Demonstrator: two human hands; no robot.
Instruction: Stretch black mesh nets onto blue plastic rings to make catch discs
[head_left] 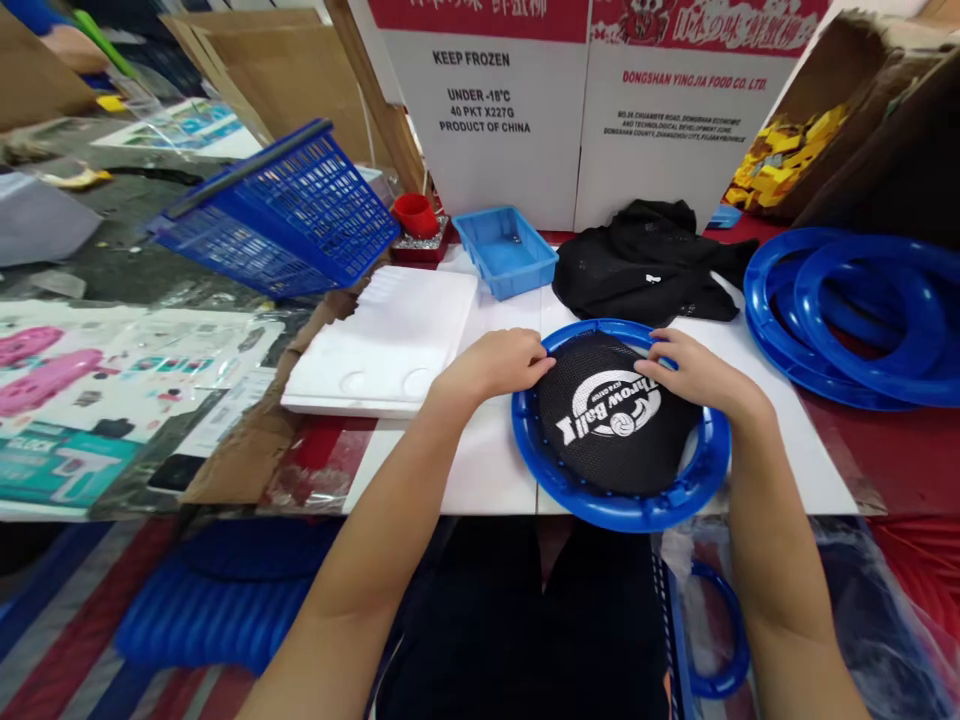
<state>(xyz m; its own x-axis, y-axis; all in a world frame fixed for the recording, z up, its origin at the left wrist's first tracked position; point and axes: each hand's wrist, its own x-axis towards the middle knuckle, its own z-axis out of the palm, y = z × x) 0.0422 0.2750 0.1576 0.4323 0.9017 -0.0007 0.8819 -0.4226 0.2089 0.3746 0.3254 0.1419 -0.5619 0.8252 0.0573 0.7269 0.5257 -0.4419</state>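
A blue plastic ring (626, 513) lies at the table's front edge, its near rim sticking out slightly. Inside it sits a round black mesh net (592, 400) printed "Throw Ball" in white. Along the upper right and right side, gaps show between the net and the rim. My left hand (514, 360) is closed at the ring's upper left, thumb and fingers pinching the rim and the net's edge. At the upper right, my right hand (690, 372) pinches the net's edge beside the rim, its thumb on the mesh. The far fingertips of both hands are partly hidden.
Blue rings (862, 375) are piled at right. Black mesh fabric (637, 265) lies behind, beside a light-blue tray (510, 262). White foam (382, 350) and a tilted blue basket (300, 220) stand left. A white carton (502, 160) walls the back; a box holds yellow parts (787, 165).
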